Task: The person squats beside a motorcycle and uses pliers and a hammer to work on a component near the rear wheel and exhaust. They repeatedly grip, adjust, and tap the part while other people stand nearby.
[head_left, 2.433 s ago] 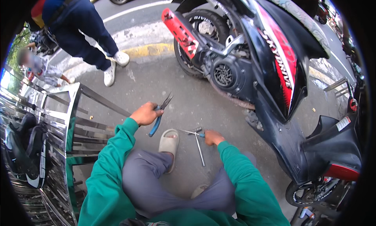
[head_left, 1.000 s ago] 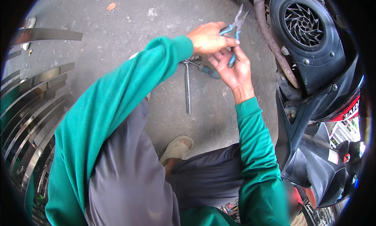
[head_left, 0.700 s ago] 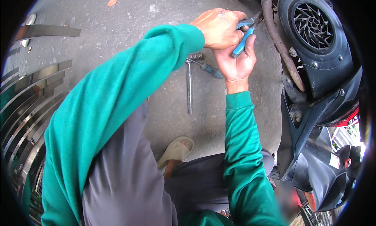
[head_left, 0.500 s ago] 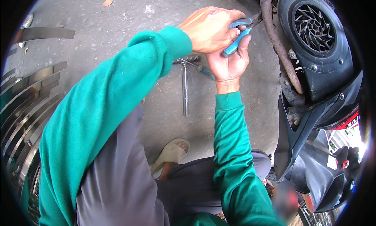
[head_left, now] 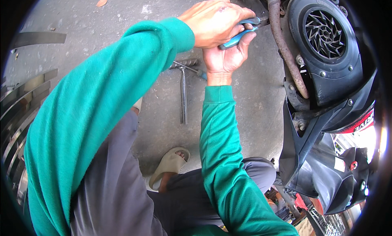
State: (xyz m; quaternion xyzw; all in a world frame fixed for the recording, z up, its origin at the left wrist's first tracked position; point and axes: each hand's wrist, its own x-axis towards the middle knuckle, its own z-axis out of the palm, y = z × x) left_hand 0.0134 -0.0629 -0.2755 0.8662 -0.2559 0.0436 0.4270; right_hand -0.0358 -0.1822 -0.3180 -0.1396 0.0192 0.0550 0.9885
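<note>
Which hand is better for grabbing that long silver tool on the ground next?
Probably the right hand: in this view it is nearer the long silver tool and seems only to steady the blue-handled pliers. The left hand is curled around their handles.

Markings on the scooter [head_left: 339,101]: pale capitals along the red panel [head_left: 361,123], partly cut off at right; small raised characters, framed, atop the round black cover [head_left: 326,33]; on dark plastic, a white label [head_left: 339,164], any print illegible.
</note>
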